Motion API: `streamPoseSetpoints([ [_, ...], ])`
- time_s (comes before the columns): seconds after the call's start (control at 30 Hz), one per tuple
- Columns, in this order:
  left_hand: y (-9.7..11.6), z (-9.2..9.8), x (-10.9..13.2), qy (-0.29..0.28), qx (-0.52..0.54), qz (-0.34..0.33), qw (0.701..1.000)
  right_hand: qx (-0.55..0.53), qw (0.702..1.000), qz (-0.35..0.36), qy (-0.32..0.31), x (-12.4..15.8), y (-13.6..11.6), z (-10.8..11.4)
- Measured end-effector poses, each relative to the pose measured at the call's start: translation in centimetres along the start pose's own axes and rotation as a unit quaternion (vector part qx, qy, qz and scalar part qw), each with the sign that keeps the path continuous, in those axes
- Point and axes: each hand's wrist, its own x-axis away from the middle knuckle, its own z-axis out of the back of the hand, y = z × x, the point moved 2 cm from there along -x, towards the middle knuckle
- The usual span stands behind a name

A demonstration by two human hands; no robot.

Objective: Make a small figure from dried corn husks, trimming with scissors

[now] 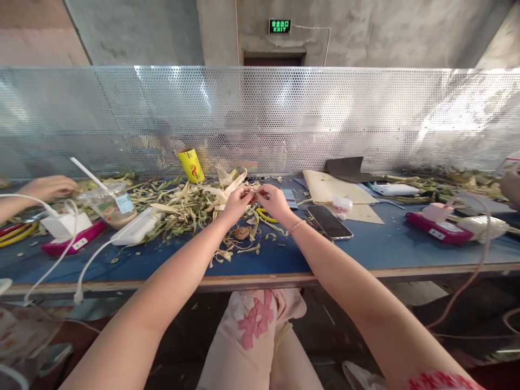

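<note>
L hand (238, 200) & R hand (273, 198) meet fingertip to fingertip over the surface (365, 249), approx. mid-view. Fingers of both are bent in; can't tell if they grip anything (too small to make out at this dist.). Pile of dried plant scraps (182, 211) lies on the surface, mostly L of the hands, w/ pale husks (223, 189) just beside L hand. Brown curled piece (242, 233) sits nearer the front edge, btwn the forearms. Dark phone (330, 222) lies R of R hand; yellow tub (190, 166) stands tilted behind the pile.
</note>
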Motion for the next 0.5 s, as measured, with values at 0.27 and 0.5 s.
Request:
streamPoseSetpoints([
  [0.27,-0.80,0.08,-0.33,0.014,-0.012,-0.006,1.000,-0.014,1.000,0.006,-0.002,0.16,-0.17,0.02],
  [0.5,-0.65,-0.26,-0.15,0.012,0.011,-0.011,1.000,-0.015,1.000,0.024,-0.007,0.16,-0.46,0.26],
])
